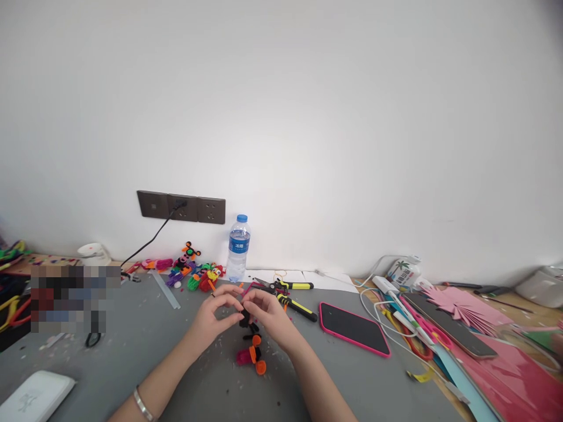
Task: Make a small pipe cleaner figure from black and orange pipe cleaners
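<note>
A wide grey work table [132, 351] runs along a plain white wall [308, 117]. On its right side lie sheets of pink paper [505, 375] and a black phone in a pink case [354, 328]. A clear plastic water bottle with a blue cap [238, 248] stands by the wall, beside finished bright pipe-cleaner figures [193, 272]. Yellow-handled pliers [294, 305] rest just behind the hands. At centre, the left hand [211, 319] and right hand [268, 313] meet fingertip to fingertip, both pinching a small black, orange and pink pipe-cleaner figure [251, 349] whose lower part rests on the table.
</note>
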`<action>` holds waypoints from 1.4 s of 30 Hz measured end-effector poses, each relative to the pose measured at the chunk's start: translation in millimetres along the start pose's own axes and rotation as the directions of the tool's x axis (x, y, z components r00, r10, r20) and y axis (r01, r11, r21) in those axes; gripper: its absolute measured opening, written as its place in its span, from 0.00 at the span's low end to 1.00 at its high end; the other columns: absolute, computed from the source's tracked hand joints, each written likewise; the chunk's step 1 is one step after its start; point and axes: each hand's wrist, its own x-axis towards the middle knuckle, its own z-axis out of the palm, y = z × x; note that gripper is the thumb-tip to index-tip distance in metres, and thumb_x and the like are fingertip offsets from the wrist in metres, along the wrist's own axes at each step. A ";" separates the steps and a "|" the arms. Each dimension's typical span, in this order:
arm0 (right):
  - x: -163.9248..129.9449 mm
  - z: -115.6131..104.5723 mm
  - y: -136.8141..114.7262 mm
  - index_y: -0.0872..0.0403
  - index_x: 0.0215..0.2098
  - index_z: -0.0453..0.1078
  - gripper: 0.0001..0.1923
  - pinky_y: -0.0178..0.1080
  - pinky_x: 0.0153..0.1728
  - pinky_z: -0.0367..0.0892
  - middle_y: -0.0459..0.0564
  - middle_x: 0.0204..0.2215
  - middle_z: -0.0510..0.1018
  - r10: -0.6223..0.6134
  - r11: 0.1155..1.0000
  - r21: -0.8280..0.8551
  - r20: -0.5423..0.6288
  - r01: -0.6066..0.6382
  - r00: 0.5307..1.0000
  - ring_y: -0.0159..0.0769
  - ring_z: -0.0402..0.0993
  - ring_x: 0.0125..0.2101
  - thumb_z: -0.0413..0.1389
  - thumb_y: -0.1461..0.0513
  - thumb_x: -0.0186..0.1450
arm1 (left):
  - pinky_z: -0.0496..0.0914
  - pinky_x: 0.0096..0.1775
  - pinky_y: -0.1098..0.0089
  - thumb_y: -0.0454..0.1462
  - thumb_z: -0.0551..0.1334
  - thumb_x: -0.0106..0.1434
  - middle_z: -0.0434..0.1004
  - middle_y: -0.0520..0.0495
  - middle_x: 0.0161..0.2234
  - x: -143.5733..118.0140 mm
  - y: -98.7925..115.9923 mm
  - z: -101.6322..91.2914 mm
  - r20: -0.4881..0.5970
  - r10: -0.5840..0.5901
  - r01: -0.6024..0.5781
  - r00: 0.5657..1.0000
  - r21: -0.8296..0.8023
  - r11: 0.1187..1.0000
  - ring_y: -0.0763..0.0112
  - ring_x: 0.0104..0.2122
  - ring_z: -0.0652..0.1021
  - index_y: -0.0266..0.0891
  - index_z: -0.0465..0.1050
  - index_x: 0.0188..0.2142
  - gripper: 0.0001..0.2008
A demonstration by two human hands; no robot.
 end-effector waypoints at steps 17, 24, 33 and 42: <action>-2.3 5.2 -5.5 0.55 0.29 0.70 0.18 0.33 0.28 0.60 0.44 0.26 0.69 0.008 1.000 -0.027 0.024 -0.007 1.000 0.28 0.63 0.25 0.59 0.48 0.60 | 0.67 0.54 0.55 0.38 0.68 0.54 0.73 0.41 0.51 1.3 -5.0 -0.7 0.064 -0.115 0.122 0.991 -0.129 0.984 0.54 0.55 0.72 0.41 0.76 0.25 0.05; -1.9 1.8 -1.3 0.55 0.30 0.70 0.18 0.33 0.28 0.60 0.44 0.25 0.69 0.010 0.998 -0.059 0.028 -0.009 1.000 0.29 0.63 0.25 0.59 0.48 0.61 | 0.64 0.56 0.52 0.38 0.67 0.55 0.74 0.41 0.50 0.2 -1.5 0.8 0.054 -0.096 0.099 0.994 -0.047 0.994 0.54 0.53 0.73 0.41 0.77 0.24 0.06; -0.4 -0.4 0.8 0.52 0.35 0.72 0.17 0.35 0.31 0.66 0.47 0.31 0.72 -0.045 0.999 0.008 -0.027 0.045 0.999 0.33 0.68 0.29 0.60 0.48 0.60 | 0.69 0.51 0.59 0.37 0.65 0.58 0.73 0.42 0.47 -0.3 -5.2 2.4 -0.056 0.045 -0.044 0.997 0.015 0.999 0.58 0.51 0.74 0.42 0.77 0.30 0.02; -1.0 -1.8 -0.2 0.54 0.38 0.75 0.17 0.36 0.33 0.67 0.48 0.32 0.76 -0.035 0.999 -0.038 -0.008 0.035 0.999 0.32 0.69 0.29 0.59 0.49 0.62 | 0.69 0.52 0.58 0.36 0.65 0.58 0.73 0.42 0.46 0.4 -5.2 1.5 -0.043 0.041 -0.040 0.998 0.031 0.999 0.57 0.49 0.75 0.42 0.77 0.29 0.02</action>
